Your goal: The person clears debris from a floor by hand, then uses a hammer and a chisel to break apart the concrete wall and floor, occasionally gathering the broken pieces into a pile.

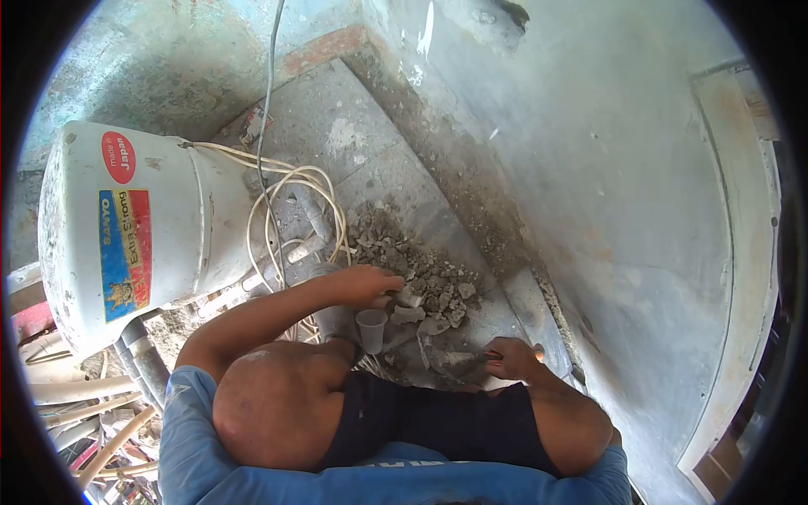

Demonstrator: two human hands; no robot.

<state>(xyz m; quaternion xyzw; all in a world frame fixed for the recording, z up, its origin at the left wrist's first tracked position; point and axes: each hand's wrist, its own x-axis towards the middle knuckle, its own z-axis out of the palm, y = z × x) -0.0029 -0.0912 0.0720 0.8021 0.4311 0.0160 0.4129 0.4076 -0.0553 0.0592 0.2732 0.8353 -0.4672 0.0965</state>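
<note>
My left hand (pixel 372 286) is closed at the near edge of a heap of broken grey rubble (pixel 425 273), fingertips curled down. A pale chunk (pixel 411 297) lies right by those fingertips; what they grip, if anything, is hidden. A clear plastic cup (pixel 371 332) stands upright just below this hand, by my knee. My right hand (pixel 512 359) is wrapped round the handle of a trowel (pixel 454 359), whose dusty grey blade points left over the floor in front of the rubble. Larger lumps (pixel 433 326) lie between the two hands.
A white Sanyo water tank (pixel 172 227) stands on the left, with looped cream cable (pixel 341 220) and grey pipe (pixel 313 210) beside it. Grey slabs (pixel 387 177) cover the floor. A plastered wall (pixel 623 210) rises on the right. Loose pipes (pixel 84 390) lie at lower left.
</note>
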